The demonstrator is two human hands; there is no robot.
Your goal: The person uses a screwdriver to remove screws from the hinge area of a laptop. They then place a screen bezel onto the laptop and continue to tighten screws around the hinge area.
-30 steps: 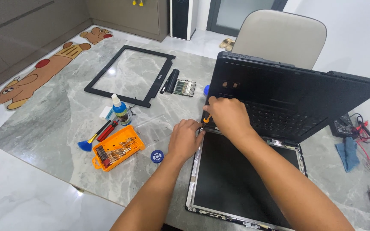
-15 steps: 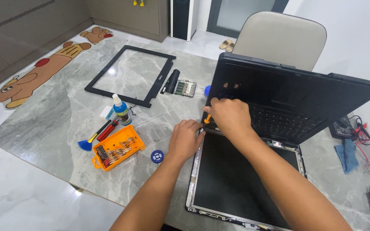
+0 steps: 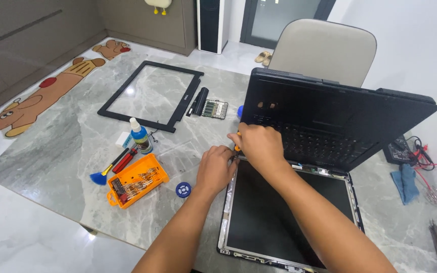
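Opened laptop toward the far right of the table, keyboard half tilted up and back, bare screen panel lying flat toward the near edge in its thin metal frame. Right hand closed around a small orange-handled screwdriver at the panel's upper left corner, by the hinge. Left hand just beside it, fingertips pinched together at the same corner; whether on a screw or only the frame edge, too small to tell.

Likely fragile, that panel: thin glass, stiff but easily cracked if flexed or pressed in the middle. Best taken by the metal frame along its long sides, both hands, never by one corner or the dark face. Keyboard half heavier, probably prone to tip back if the hinge comes free.

Toward the left edge: orange bit case, blue-capped bottle, small brush, removed black bezel.
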